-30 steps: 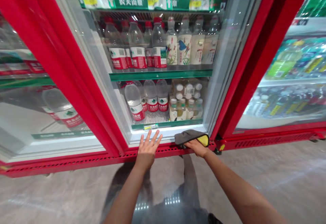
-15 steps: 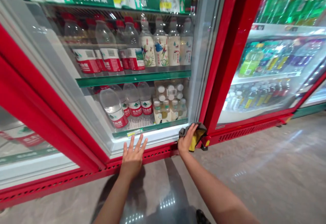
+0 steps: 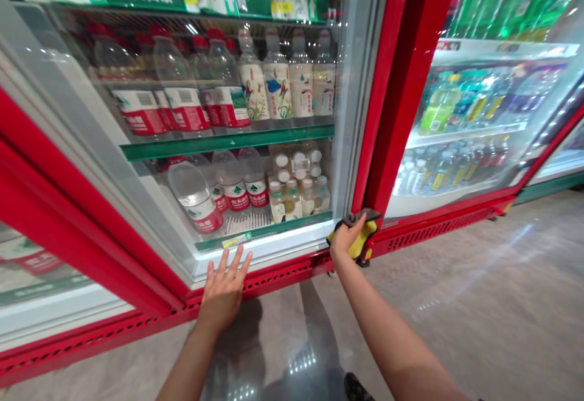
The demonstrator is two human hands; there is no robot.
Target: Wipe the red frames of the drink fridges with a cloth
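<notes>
My left hand (image 3: 224, 288) is open, its fingers spread against the lower edge of the closed glass door (image 3: 274, 240) of a red-framed drinks fridge. At the door's lower right corner, my right hand (image 3: 349, 238) grips a yellow and grey cleaning cloth (image 3: 364, 240) and presses it against the red frame (image 3: 371, 163). Part of the cloth is hidden behind that hand. Through the glass, large water bottles with red labels (image 3: 203, 213) and a pack of small white-capped bottles (image 3: 298, 188) sit on the bottom shelf.
A second fridge (image 3: 456, 206) with green and clear drinks adjoins on the right, and another red-framed door (image 3: 55, 218) is on the left. A vented red base (image 3: 283, 276) runs along the grey shiny floor (image 3: 479, 303). A dark shoe (image 3: 356, 386) shows at the bottom.
My right hand has moved the cloth slightly right, onto the corner of the frame, and the cloth shows more yellow. My left hand stays spread near the door's bottom edge. The view has shifted a little.
</notes>
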